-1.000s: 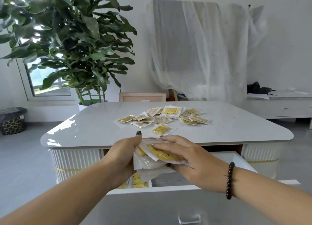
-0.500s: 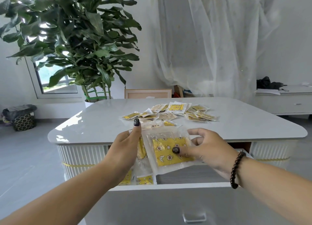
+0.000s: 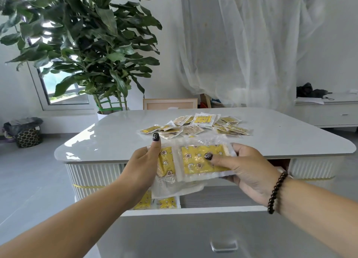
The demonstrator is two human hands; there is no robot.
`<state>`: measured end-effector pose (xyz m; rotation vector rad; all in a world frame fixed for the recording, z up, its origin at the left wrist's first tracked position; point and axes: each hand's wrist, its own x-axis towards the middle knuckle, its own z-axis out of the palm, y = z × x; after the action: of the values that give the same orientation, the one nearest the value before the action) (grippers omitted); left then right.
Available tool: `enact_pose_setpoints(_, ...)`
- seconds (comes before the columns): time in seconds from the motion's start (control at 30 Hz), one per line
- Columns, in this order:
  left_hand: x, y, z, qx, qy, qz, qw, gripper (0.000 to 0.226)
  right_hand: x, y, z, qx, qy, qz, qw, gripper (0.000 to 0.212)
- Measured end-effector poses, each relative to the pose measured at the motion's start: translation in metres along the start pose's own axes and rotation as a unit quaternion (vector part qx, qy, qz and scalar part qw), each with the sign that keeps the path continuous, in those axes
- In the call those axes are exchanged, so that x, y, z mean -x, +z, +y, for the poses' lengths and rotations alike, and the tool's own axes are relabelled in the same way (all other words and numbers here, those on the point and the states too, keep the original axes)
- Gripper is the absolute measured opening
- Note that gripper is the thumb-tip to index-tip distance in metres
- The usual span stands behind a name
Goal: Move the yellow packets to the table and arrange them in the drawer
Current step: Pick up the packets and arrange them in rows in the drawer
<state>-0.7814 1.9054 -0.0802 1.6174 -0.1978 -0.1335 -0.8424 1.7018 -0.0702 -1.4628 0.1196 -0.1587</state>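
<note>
- Head view: a bundle of yellow packets is held above the open drawer, just in front of the near edge of the table.
- The top packet's long axis is seen running from 9 o'clock to 3 o'clock, tipped up slightly at the right end.
- The left hand is closed on the bundle's 9 o'clock end, thumb raised and pressed against the upper edge, fingers hidden behind the plastic.
- The right hand is clamped on the 3 o'clock end, thumb laid flat on the yellow face, fingers tucked underneath.
- Neither hand can be called nearer: the bundle is shared between them, both in contact.
- Straight down, at 6 o'clock from the bundle, two more packets are glimpsed lying flat in the drawer's left part; a grey floor is left bare to their right.
- At 12 o'clock, well beyond the hands, a loose pile of packets is spread on the table.
- Judged from this, the coming move turns on up versus down: onward at 12 o'clock to the pile, or lowered at 6 o'clock into the drawer. Which is meant cannot be told.
- Slippery film and an uneven stack are noted; a packet could be shed if either pinch is eased.
</note>
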Motion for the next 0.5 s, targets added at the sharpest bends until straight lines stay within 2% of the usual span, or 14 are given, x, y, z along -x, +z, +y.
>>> enact_pose_setpoints(0.07, 0.002, 0.004, 0.0, -0.02, 0.03, -0.012, 0.999, 0.08, 0.001, 0.009, 0.009, 0.052, -0.012, 0.003, 0.999, 0.043)
enact_pose_setpoints(0.17, 0.006, 0.008, 0.004, -0.06, 0.043, -0.047, 0.996, 0.097, 0.003, 0.019, 0.015, 0.12, -0.033, 0.024, 0.992, 0.029)
enact_pose_setpoints(0.2, 0.007, 0.009, 0.004, -0.052, 0.048, -0.066, 0.995, 0.095, 0.003, 0.02, 0.016, 0.13, -0.039, 0.03, 0.99, 0.026)
enact_pose_setpoints(0.3, 0.011, 0.008, 0.007, -0.039, 0.059, -0.108, 0.992, 0.068, 0.003, 0.023, 0.016, 0.156, -0.052, 0.043, 0.985, 0.028)
enact_pose_setpoints(0.4, 0.012, 0.007, 0.004, -0.078, 0.086, -0.097, 0.989, 0.021, 0.005, 0.025, 0.016, 0.183, -0.05, 0.044, 0.981, 0.038)
enact_pose_setpoints(0.43, 0.012, 0.007, 0.004, -0.089, 0.088, -0.09, 0.988, 0.012, 0.005, 0.024, 0.016, 0.187, -0.045, 0.04, 0.98, 0.038)
enact_pose_setpoints(0.5, 0.013, 0.007, 0.004, -0.101, 0.091, -0.096, 0.986, 0.01, 0.005, 0.023, 0.017, 0.187, -0.037, 0.028, 0.981, 0.033)
